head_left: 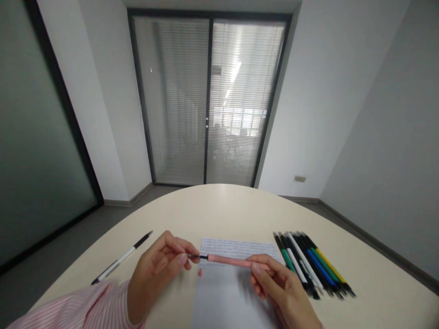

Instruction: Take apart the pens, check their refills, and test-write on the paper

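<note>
My right hand (277, 283) is closed round the right end of a pink pen barrel (228, 260), held roughly level above a sheet of paper. At the barrel's left end a thin dark pen refill (203, 257) sticks out. Thumb and fingertips of my left hand (161, 265) pinch this refill. How far it reaches inside the barrel is hidden. Just below the left end of the barrel shows a small pink piece (200, 272), too blurred to name. Under both hands lies the paper (216, 301), with handwritten lines across its upper part.
A white and black pen (121, 258) lies on the round pale table (219, 210), left of my left hand. Several pens (312, 265) with green, white, blue and yellow barrels lie side by side at the right. Beyond the table stand glass doors (209, 100) with blinds.
</note>
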The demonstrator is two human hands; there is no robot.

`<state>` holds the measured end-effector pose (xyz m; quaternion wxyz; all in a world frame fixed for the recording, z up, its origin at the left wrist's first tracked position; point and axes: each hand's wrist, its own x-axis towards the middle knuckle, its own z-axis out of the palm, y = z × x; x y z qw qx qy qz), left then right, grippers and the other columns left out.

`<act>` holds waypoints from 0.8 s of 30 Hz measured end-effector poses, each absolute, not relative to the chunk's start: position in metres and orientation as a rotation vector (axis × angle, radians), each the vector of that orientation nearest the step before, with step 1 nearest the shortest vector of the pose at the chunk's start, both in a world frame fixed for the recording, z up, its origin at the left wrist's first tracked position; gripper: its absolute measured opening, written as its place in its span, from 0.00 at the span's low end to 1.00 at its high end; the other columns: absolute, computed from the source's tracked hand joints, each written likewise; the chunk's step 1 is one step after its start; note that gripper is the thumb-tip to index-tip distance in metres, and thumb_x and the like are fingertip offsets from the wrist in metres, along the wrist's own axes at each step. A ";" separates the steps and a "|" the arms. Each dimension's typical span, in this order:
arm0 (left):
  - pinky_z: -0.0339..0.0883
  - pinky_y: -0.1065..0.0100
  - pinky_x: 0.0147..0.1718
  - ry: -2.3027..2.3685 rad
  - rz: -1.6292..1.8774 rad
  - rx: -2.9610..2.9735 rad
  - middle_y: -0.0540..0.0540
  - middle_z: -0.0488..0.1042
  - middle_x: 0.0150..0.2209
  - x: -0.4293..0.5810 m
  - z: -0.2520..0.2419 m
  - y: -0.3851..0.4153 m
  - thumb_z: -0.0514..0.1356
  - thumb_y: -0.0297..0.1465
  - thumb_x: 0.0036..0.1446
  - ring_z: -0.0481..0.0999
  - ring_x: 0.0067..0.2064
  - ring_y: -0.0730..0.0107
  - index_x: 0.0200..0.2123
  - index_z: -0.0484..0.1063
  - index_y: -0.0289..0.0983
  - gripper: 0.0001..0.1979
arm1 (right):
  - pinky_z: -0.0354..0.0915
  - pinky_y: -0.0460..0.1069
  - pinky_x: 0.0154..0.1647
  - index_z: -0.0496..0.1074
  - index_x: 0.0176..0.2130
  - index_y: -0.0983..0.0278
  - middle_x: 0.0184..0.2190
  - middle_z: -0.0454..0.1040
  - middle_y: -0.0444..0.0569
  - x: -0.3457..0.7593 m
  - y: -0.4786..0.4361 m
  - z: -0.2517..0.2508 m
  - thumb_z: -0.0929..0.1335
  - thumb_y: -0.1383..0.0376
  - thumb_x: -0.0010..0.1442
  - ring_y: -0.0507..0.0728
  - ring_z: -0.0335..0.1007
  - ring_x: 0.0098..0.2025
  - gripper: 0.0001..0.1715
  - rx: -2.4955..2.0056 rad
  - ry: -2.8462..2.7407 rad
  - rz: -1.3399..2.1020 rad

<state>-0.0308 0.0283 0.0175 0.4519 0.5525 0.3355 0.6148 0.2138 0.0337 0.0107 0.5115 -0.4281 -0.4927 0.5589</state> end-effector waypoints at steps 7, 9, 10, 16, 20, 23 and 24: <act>0.70 0.67 0.32 0.894 1.638 1.284 0.43 0.80 0.39 -0.027 0.021 0.027 0.58 0.39 0.61 0.79 0.38 0.60 0.32 0.65 0.39 0.11 | 0.55 0.45 0.23 0.76 0.33 0.66 0.19 0.70 0.43 0.212 0.032 0.011 0.74 0.51 0.48 0.49 0.60 0.21 0.21 -1.010 -1.120 1.302; 0.70 0.70 0.32 0.939 1.801 1.476 0.47 0.77 0.37 -0.031 0.021 0.027 0.59 0.34 0.60 0.78 0.37 0.67 0.32 0.67 0.39 0.06 | 0.55 0.44 0.22 0.76 0.32 0.66 0.18 0.70 0.43 0.210 0.032 0.012 0.75 0.51 0.48 0.49 0.60 0.21 0.21 -1.020 -1.083 1.254; 0.69 0.72 0.32 0.940 1.847 1.637 0.49 0.75 0.35 -0.033 0.021 0.026 0.60 0.31 0.59 0.77 0.35 0.70 0.32 0.68 0.39 0.04 | 0.55 0.44 0.21 0.76 0.32 0.66 0.18 0.70 0.43 0.209 0.031 0.012 0.75 0.51 0.47 0.49 0.60 0.21 0.21 -1.024 -1.067 1.234; 0.65 0.71 0.27 0.814 1.523 2.710 0.50 0.77 0.27 -0.032 0.009 0.018 0.58 0.25 0.61 0.75 0.27 0.73 0.34 0.72 0.37 0.04 | 0.54 0.43 0.20 0.76 0.31 0.65 0.17 0.69 0.43 0.207 0.030 0.012 0.75 0.51 0.46 0.49 0.60 0.20 0.20 -1.018 -1.043 1.223; 0.62 0.70 0.21 0.876 1.472 3.057 0.49 0.76 0.24 -0.022 0.008 0.019 0.50 0.25 0.65 0.73 0.23 0.71 0.31 0.73 0.34 0.14 | 0.55 0.44 0.21 0.76 0.31 0.66 0.18 0.70 0.43 0.208 0.031 0.011 0.75 0.51 0.47 0.49 0.60 0.21 0.21 -1.022 -1.059 1.237; 0.64 0.70 0.20 0.946 1.361 3.199 0.49 0.77 0.23 -0.017 0.012 0.016 0.49 0.24 0.65 0.75 0.23 0.69 0.31 0.73 0.34 0.15 | 0.55 0.44 0.22 0.76 0.33 0.66 0.18 0.70 0.43 0.210 0.032 0.011 0.74 0.51 0.48 0.49 0.60 0.21 0.21 -1.016 -1.090 1.257; 0.66 0.70 0.20 0.980 1.338 3.220 0.49 0.77 0.23 -0.016 0.014 0.015 0.48 0.24 0.65 0.75 0.24 0.69 0.32 0.73 0.34 0.15 | 0.55 0.44 0.22 0.76 0.33 0.66 0.19 0.70 0.43 0.210 0.033 0.011 0.74 0.51 0.49 0.50 0.60 0.21 0.21 -1.014 -1.103 1.267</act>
